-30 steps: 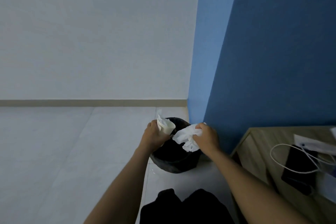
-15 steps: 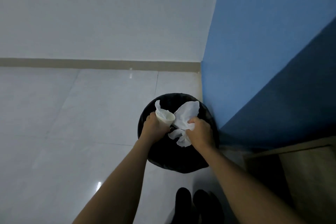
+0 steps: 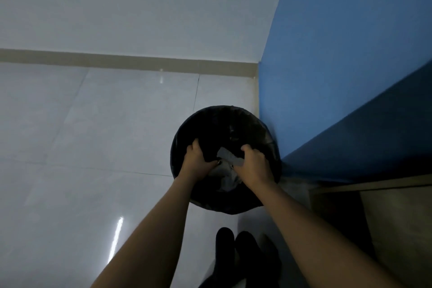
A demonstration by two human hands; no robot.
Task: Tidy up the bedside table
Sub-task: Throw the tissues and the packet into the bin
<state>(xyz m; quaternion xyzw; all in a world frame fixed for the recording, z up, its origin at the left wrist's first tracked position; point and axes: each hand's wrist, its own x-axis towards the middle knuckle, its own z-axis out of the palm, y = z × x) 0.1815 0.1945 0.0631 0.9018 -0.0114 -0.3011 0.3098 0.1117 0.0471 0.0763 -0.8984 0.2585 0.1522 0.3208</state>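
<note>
Down in the lower centre of the head view, a round black plastic-lined waste bin [image 3: 224,119] stands on the pale glossy tiled floor [image 3: 81,135], its right side close against the foot of the blue wall [image 3: 339,54] that fills the right of the frame. Both bare forearms reach up from the bottom edge and end over the bin's mouth. The left hand [image 3: 197,162] sits at the bin's left inner side with its fingers [image 3: 194,145] curled loosely downward and spread a little; nothing can be seen gripped in them. The right hand [image 3: 253,166] hovers at the right of the opening, fingers [image 3: 246,148] bent and parted, and whether they pinch anything cannot be told. Between and just below the two hands, pale crumpled tissue paper [image 3: 228,159] lies inside the bin, dim in the shadow, its upper edge next to the right hand's thumb side. At the lower right edge, a corner of the light wooden bedside table [image 3: 397,217] shows. Two dark-socked feet [image 3: 236,248] stand at the bottom centre, just below the bin. A beige skirting strip [image 3: 117,61] crosses the upper left beneath the white wall [image 3: 140,2].
</note>
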